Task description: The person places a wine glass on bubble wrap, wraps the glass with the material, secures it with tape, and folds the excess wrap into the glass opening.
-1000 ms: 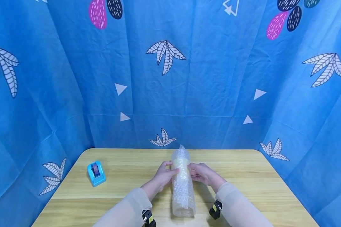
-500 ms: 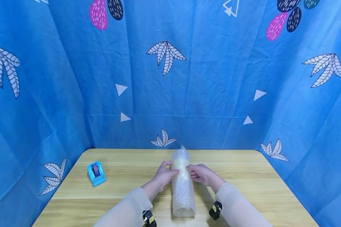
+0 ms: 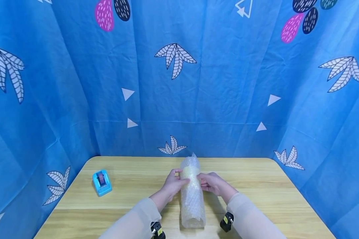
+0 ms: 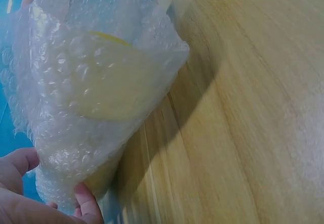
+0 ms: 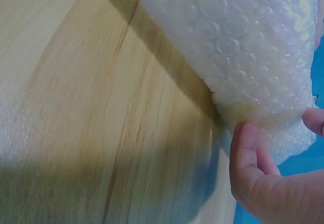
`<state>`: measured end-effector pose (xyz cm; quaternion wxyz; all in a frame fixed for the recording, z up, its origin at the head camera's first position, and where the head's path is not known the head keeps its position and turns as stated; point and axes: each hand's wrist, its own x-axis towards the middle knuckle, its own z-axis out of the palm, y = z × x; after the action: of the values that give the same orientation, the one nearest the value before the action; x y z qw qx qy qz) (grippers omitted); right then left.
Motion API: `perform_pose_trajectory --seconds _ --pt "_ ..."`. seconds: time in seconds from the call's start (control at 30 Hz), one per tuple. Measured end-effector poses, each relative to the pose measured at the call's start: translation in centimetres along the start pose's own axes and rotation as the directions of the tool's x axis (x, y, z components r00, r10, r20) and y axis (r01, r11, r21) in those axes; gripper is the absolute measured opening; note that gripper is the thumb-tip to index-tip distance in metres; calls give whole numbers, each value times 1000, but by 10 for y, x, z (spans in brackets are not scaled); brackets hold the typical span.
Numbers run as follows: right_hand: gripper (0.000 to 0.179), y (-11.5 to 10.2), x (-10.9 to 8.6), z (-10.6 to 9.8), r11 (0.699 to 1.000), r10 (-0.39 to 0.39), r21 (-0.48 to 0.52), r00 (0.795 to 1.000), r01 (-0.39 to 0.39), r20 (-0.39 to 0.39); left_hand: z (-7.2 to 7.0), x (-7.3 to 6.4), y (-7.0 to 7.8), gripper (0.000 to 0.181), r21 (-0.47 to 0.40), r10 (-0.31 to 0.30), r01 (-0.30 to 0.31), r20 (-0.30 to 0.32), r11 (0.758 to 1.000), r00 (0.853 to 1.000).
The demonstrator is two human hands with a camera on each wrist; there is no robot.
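A roll of bubble wrap (image 3: 192,207) lies lengthwise on the table, its open end facing me. Through its layers a yellowish round shape (image 4: 109,85) shows in the left wrist view; what it is I cannot tell. My left hand (image 3: 171,184) grips the roll from the left, thumb on top and fingers along its side. From the right, my right hand (image 3: 214,183) holds it at about the same height, its thumb on the upper surface. In the right wrist view, the fingers (image 5: 245,153) touch the side of the wrap low down.
A blue tape dispenser (image 3: 101,183) with a roll of tape stands at the left of the wooden table (image 3: 131,199). Blue patterned cloth (image 3: 179,99) hangs behind the table and on both sides.
The pointed corner at the far end of the bubble wrap has shifted slightly to the right. Both hands keep nearly the same place on the roll.
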<state>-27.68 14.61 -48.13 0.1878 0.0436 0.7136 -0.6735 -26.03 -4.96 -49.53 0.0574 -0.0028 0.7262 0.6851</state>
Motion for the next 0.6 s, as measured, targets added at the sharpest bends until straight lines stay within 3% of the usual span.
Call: perform_pose_trajectory --seconds 0.6 --pt "21 -1 1 4 999 33 -9 999 -33 -21 4 -1 1 69 35 22 -20 -31 999 999"
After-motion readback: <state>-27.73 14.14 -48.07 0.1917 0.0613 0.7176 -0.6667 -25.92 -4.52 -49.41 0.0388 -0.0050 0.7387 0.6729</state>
